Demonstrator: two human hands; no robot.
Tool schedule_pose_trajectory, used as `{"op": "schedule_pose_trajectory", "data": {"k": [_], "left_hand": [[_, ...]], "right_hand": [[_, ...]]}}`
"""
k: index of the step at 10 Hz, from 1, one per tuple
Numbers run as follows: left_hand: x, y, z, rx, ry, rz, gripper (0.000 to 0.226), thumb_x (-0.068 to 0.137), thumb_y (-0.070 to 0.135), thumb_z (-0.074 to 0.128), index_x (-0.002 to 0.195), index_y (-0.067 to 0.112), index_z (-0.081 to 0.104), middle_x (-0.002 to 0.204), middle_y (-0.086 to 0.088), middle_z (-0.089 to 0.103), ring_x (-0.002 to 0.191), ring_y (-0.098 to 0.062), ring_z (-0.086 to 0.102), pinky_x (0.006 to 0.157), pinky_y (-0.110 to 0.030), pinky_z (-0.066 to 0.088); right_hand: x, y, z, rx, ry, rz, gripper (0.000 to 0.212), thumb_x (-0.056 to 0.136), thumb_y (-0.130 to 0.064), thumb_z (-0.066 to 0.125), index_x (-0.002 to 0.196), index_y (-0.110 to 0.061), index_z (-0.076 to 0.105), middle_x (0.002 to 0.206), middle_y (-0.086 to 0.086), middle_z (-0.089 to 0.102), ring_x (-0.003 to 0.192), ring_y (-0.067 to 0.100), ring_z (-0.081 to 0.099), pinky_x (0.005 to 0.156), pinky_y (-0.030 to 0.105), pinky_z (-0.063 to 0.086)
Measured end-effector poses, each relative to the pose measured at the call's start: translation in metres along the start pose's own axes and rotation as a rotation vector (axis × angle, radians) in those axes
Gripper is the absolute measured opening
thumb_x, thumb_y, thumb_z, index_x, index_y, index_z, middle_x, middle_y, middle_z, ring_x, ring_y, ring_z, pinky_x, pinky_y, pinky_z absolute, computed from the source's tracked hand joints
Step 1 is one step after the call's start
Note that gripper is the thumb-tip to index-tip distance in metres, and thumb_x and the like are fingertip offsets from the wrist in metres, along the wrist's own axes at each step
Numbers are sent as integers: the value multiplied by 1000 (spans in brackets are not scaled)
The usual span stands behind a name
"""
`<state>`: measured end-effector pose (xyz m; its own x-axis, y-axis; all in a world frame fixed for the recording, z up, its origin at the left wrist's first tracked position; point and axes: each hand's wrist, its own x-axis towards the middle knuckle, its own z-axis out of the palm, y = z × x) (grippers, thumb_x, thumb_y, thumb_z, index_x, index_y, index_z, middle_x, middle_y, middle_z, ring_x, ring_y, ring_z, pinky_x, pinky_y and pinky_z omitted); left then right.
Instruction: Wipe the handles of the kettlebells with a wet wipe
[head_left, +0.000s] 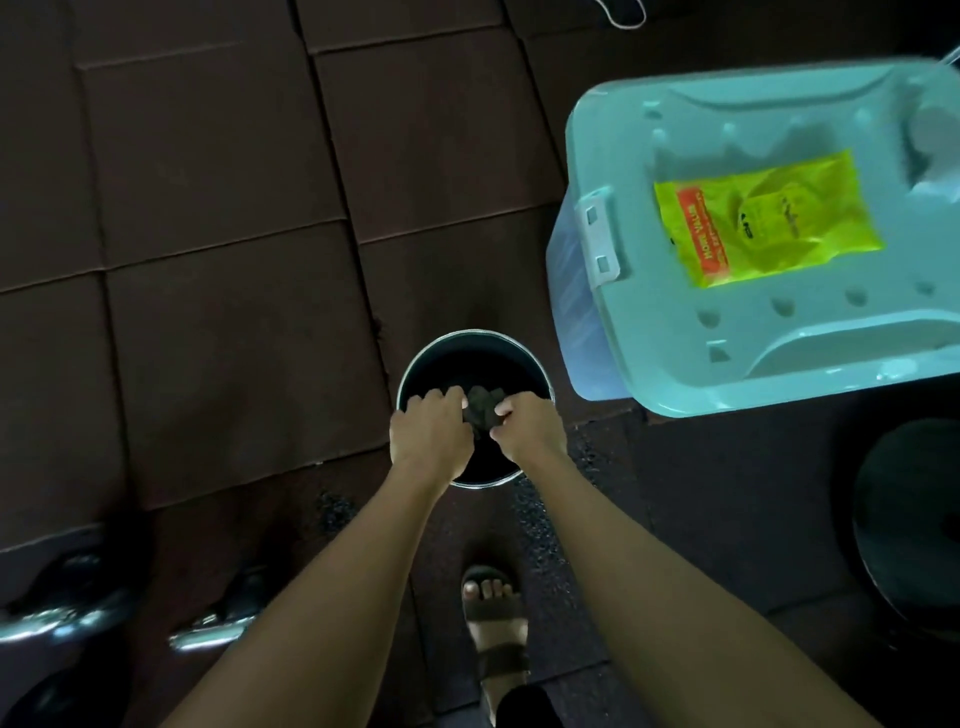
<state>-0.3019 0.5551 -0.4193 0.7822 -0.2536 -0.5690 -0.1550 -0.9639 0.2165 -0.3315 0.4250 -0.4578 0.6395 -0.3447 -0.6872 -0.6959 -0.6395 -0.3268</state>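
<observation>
Both my hands hold a dark, crumpled wipe (480, 404) over a round metal-rimmed bucket (524, 358) on the floor. My left hand (428, 434) grips the wipe's left end and my right hand (527, 428) grips its right end, fingers curled round it. Two kettlebells with shiny handles stand at the lower left, one (62, 608) at the edge of view and one (228, 613) beside my left forearm. A yellow wet wipe packet (763, 223) lies on the lid of a pale plastic box (675, 343) to the right.
The floor is dark rubber tiles (208, 208). A dark round object (909, 525) sits at the right edge. My sandalled foot (493, 618) stands just behind the bucket. A white cord (623, 18) lies at the top.
</observation>
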Motion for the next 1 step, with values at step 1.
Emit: {"op": "schedule_pose_trajectory", "data": {"k": [1], "left_hand": [[-9, 8, -7, 10, 15, 11, 36, 101, 35, 54, 135, 25, 53, 127, -1, 61, 119, -27, 58, 93, -45, 49]], "right_hand": [[-6, 12, -12, 67, 14, -6, 39, 89, -20, 74, 128, -24, 70, 122, 8, 72, 113, 33, 67, 98, 44, 56]]}}
